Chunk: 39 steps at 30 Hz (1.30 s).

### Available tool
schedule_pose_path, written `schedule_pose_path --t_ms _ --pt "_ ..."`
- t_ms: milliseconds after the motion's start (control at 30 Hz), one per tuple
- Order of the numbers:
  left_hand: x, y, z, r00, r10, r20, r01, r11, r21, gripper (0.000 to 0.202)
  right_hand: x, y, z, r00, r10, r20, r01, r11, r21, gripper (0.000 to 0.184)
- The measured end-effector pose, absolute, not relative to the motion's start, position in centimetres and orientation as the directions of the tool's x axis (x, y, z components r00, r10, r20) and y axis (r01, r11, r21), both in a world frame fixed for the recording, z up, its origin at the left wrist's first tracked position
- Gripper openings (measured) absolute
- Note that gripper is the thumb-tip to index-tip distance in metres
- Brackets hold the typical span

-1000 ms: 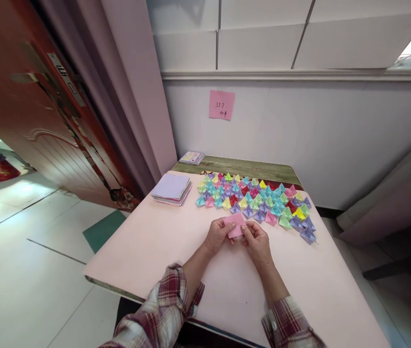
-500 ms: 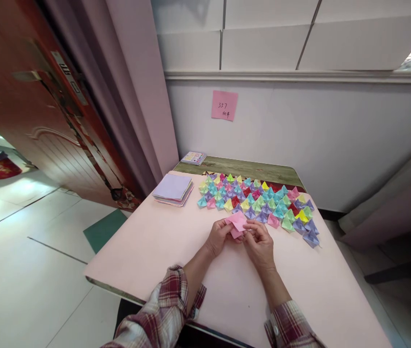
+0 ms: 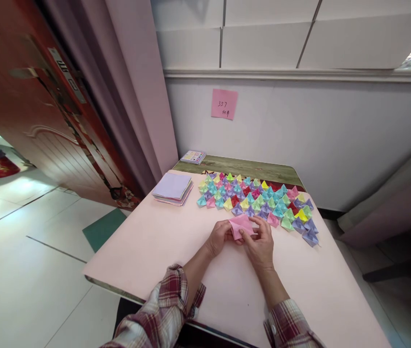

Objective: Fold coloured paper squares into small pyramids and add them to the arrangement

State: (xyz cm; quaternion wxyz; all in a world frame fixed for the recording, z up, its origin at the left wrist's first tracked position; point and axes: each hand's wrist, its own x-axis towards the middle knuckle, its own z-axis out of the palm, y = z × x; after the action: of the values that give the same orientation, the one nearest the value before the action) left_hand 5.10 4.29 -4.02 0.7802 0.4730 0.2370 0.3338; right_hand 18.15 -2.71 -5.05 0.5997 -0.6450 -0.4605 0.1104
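A pink sheet of folded origami paper (image 3: 241, 225) is held up between my two hands, a little above the table. My left hand (image 3: 220, 238) grips its left edge, with the fingers partly behind the paper. On the other side my right hand (image 3: 260, 244) has its thumb on the front of the paper and its fingers curled at the right edge. Just beyond my hands lie rows of small folded paper boats (image 3: 251, 198) in many colours. To the left rests a stack of square paper (image 3: 172, 187) with a lilac sheet on top.
The table (image 3: 147, 241) has a pale pink cover. At its back left corner lies a printed packet (image 3: 193, 156). A pink note (image 3: 224, 104) with handwriting is stuck on the wall behind. A purple curtain (image 3: 136, 87) and a wooden door (image 3: 60, 125) stand at the left.
The pink paper has turned and now shows a broader face. My right thumb has moved onto its front, while my left hand stays in about the same place.
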Motion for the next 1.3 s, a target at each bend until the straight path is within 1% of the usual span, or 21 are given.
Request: schedule_pose_path --t_ms 67,100,200,267,467,633,733,867,933,1000,1067,1133,1167,1300 --pt "5.07 4.31 -3.99 0.671 0.739 -0.053 -0.297 0.334 0.895 0.049 18.25 -2.73 -4.99 0.536 0.74 0.407 0.47 0.139 -0.872 0.042" --pt "5.08 4.31 -3.99 0.673 0.738 -0.053 -0.287 0.326 0.901 0.049 18.29 -2.73 -4.96 0.529 0.745 0.407 0.472 0.14 -0.87 0.042" --pt "5.2 4.29 -4.05 0.663 0.746 -0.054 -0.252 0.291 0.923 0.041 18.32 -2.71 -4.94 0.523 0.74 0.423 0.48 0.154 -0.864 0.049" --pt "5.3 4.29 -4.12 0.657 0.752 -0.059 -0.249 0.29 0.924 0.039 18.3 -2.7 -4.93 0.521 0.73 0.442 0.483 0.175 -0.858 0.052" --pt "5.38 4.23 -4.2 0.651 0.757 -0.06 -0.257 0.294 0.921 0.034 18.33 -2.78 -4.89 0.499 0.726 0.474 0.523 0.184 -0.832 0.033" --pt "5.31 4.06 -3.91 0.646 0.761 -0.06 -0.253 0.287 0.924 0.028 18.52 -2.63 -5.28 0.466 0.754 0.463 0.54 0.172 -0.824 0.028" --pt "5.32 4.01 -3.75 0.647 0.76 -0.062 -0.246 0.285 0.927 0.028 18.54 -2.44 -5.57 0.445 0.743 0.5 0.543 0.22 -0.811 0.028" --pt "5.36 4.13 -3.94 0.654 0.754 -0.061 -0.249 0.291 0.924 0.024 18.39 -2.34 -5.62 0.409 0.743 0.53 0.507 0.298 -0.809 0.018" --pt "5.36 4.27 -4.13 0.656 0.753 -0.06 -0.255 0.296 0.921 0.024 18.35 -2.41 -5.5 0.388 0.753 0.532 0.505 0.308 -0.806 0.019" --pt "5.32 4.39 -4.25 0.657 0.751 -0.062 -0.274 0.315 0.909 0.028 18.37 -2.54 -5.37 0.376 0.76 0.53 0.51 0.307 -0.803 0.025" --pt "5.25 4.45 -4.26 0.663 0.746 -0.063 -0.304 0.344 0.888 0.039 18.45 -2.66 -5.27 0.366 0.768 0.525 0.501 0.313 -0.807 0.028" --pt "5.2 4.42 -4.2 0.664 0.745 -0.067 -0.314 0.359 0.879 0.049 18.51 -2.72 -5.27 0.361 0.776 0.516 0.485 0.317 -0.815 0.027" --pt "5.19 4.37 -4.15 0.662 0.746 -0.067 -0.306 0.351 0.885 0.051 18.52 -2.71 -5.31 0.368 0.776 0.512 0.48 0.313 -0.82 0.026" --pt "5.25 4.12 -3.82 0.668 0.744 -0.025 -0.273 0.276 0.922 0.034 18.41 -2.55 -5.53 0.418 0.751 0.511 0.511 0.272 -0.816 0.02"
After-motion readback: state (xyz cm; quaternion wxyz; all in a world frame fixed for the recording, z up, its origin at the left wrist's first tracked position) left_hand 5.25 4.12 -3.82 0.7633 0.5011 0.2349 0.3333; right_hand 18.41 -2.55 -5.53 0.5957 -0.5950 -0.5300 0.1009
